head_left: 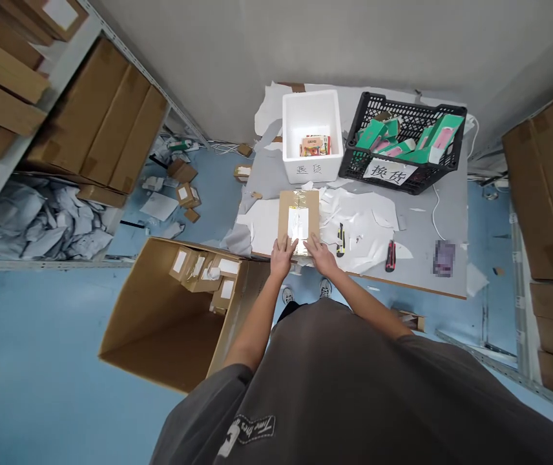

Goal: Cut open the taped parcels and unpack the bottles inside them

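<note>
At the near edge of the bench (424, 223), a taped cardboard box (298, 223) is touched by both hands.
To the bench's left, a large open carton (160, 310) is partly filled with labelled boxes (203, 270). Toward the back, a black crate (353, 169) is loaded with green packs (409, 147); beside it, a white foam box (300, 116) is seen with small packets (316, 146) inside. The cardboard box's near corners are covered by the left hand (281, 257) and right hand (322, 256), fingers slightly spread; whether it is gripped cannot be told. Two cutters (341, 240) are seen lying to the right.
</note>
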### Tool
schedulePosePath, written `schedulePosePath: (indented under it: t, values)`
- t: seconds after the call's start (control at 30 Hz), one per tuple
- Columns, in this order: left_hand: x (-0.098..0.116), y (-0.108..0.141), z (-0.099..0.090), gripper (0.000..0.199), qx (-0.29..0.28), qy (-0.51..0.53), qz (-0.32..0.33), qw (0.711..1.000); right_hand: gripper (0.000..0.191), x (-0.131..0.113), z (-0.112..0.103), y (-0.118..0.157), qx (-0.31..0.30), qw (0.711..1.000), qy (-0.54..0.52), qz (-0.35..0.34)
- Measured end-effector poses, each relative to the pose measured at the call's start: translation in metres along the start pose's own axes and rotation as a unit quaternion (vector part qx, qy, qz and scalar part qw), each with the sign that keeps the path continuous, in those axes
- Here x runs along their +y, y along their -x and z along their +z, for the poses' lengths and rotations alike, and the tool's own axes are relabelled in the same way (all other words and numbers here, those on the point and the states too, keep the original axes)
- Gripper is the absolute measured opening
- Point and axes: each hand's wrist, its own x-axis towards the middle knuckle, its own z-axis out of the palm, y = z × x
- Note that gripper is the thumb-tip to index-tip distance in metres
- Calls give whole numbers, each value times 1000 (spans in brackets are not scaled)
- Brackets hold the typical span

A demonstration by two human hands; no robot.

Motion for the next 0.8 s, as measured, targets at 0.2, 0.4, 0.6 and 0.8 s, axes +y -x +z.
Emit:
schedulePosePath:
  t: [0.2, 0.4, 0.6, 0.8]
  values:
    - [-17, 3, -4, 86, 33, 86, -5, 996, 89, 3, 3, 5, 23, 999, -39, 21]
    - [-44, 2, -1, 102, 17, 238, -29, 971, 89, 6, 13, 14, 66, 989, -94, 97]
    - [-52, -7, -22, 63, -4, 307, 20, 951, 64, -27, 0, 1, 137, 971, -171, 90]
    - [-51, -49, -108, 59, 93, 299, 14, 950, 64, -51, -82, -21, 248, 954, -145, 90]
